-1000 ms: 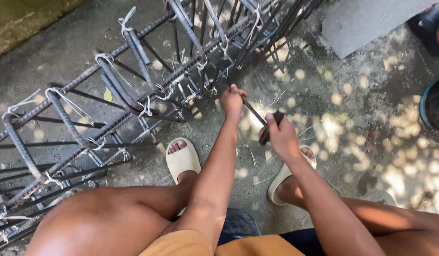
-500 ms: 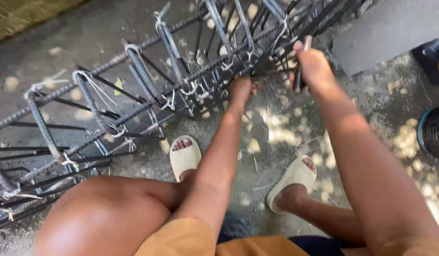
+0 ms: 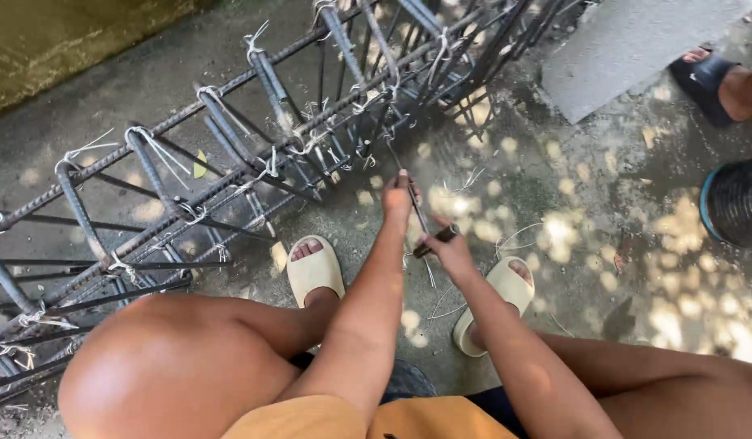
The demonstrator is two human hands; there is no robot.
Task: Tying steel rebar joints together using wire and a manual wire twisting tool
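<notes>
1. A long rebar cage [image 3: 254, 162], bound with pale tie wire, lies across the concrete floor [image 3: 571, 228], running from lower left to upper right.
2. The left hand [image 3: 398, 197] is pinched closed on a thin wire [image 3: 419, 215] just below the cage.
3. The right hand [image 3: 450, 248] is clenched around a dark-handled tool [image 3: 435, 241], touching that wire.
4. Loose wire offcuts [image 3: 473, 180] lie on the floor nearby.

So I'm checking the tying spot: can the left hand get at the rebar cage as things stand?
Probably yes. The left hand is stretched out just short of the rebar cage, with only bare concrete between them. It pinches a thin wire, though, so its fingers aren't free.
</notes>
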